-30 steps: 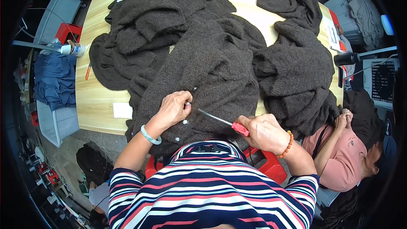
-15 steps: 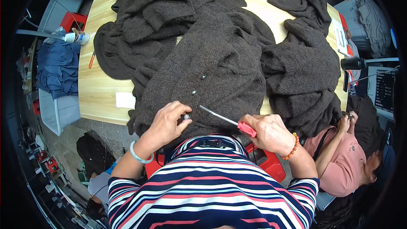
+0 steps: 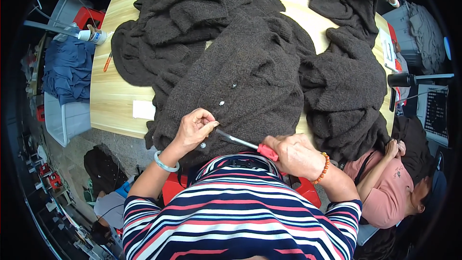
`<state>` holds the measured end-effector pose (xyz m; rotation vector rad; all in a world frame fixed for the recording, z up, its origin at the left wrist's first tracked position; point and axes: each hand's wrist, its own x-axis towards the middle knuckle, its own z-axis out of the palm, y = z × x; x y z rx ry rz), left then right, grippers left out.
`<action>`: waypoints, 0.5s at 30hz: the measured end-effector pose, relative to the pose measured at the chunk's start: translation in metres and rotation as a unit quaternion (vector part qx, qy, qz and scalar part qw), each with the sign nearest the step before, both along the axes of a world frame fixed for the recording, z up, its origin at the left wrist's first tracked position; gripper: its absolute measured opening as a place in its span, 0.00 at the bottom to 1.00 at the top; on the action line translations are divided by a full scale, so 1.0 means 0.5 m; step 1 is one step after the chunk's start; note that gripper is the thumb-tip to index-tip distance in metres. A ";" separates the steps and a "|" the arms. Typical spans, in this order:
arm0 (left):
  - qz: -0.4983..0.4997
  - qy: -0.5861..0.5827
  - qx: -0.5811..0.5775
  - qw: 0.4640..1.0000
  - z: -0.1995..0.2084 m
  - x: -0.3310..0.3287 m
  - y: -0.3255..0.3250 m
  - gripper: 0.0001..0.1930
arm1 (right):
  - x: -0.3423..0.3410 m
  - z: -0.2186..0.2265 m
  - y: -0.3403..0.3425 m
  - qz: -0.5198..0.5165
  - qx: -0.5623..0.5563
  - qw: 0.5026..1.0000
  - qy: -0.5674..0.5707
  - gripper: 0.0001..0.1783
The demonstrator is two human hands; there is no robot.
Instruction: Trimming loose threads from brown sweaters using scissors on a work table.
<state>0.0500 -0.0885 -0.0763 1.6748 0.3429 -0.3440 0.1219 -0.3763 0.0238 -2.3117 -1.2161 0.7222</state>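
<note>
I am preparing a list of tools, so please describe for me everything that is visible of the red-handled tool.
The red-handled tool has a slim, silvery, metal-looking shaft and a red handle, perhaps plastic. The right hand grips the handle, hiding part of it. The tool slants above the dark brown knit garment, its tip close to the fingertips of the left hand; whether they touch is unclear.

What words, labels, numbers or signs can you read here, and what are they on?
No text here is clear enough to quote.
White jar, left: label marks too small.
Dark panel, far right: rows of pale marks, blurred.
Pink shirt: small dark print, unreadable.
Red-handled tool: no lettering I can make out.
</note>
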 end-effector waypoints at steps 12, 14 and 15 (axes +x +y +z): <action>0.007 -0.045 -0.065 0.997 -0.036 -0.056 0.028 0.10 | 0.002 0.026 -0.003 0.053 -0.088 0.994 0.033 0.12; -0.025 -0.061 -0.047 0.997 -0.032 -0.057 0.021 0.10 | -0.002 0.017 -0.001 0.041 -0.071 0.996 0.035 0.13; -0.021 -0.059 -0.047 0.997 -0.026 -0.059 0.014 0.10 | -0.003 0.012 0.000 0.027 -0.053 0.998 0.036 0.13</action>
